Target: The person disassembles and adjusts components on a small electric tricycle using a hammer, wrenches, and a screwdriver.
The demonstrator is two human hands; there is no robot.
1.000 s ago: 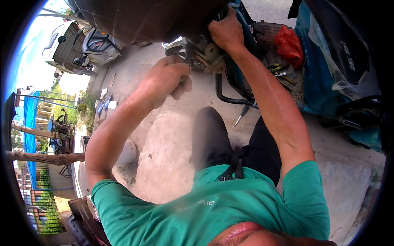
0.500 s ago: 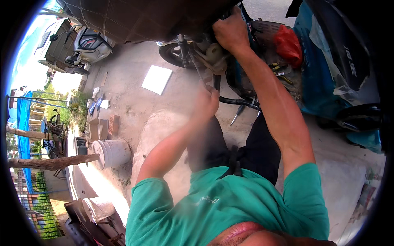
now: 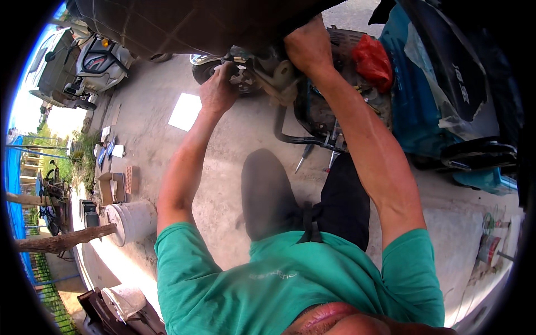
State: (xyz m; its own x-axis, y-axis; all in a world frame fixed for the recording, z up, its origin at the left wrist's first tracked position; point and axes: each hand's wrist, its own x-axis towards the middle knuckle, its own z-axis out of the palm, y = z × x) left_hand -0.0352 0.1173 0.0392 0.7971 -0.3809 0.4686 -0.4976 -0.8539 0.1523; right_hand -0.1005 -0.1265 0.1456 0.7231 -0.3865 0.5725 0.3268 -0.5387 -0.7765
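Observation:
A partly stripped scooter stands before me, its front wheel [image 3: 204, 71] showing below a dark quilted cover [image 3: 184, 25]. My left hand [image 3: 219, 89] is at the fork beside that wheel, its fingers curled closed. What it grips there cannot be made out. My right hand [image 3: 309, 47] reaches up against the cover's edge, above the bare frame; its fingertips are hidden. Between the hands sits a pale plastic reservoir [image 3: 283, 74]. Below it bends a black frame tube [image 3: 290, 138]. A screwdriver [image 3: 304, 157] points down by the tube, near my knees.
A red plastic bag [image 3: 373, 64] lies on the scooter's footboard, beside teal body panels [image 3: 416, 106]. On the concrete to the left are a white square sheet [image 3: 184, 111], a white bucket [image 3: 131, 220] and a brick [image 3: 132, 180]. A grey three-wheeled vehicle [image 3: 100, 61] stands farther off.
My left hand has moved up and left, from beside the frame tube to the front wheel. The slender metal tool seen at it earlier no longer shows clearly. My right hand stays by the cover.

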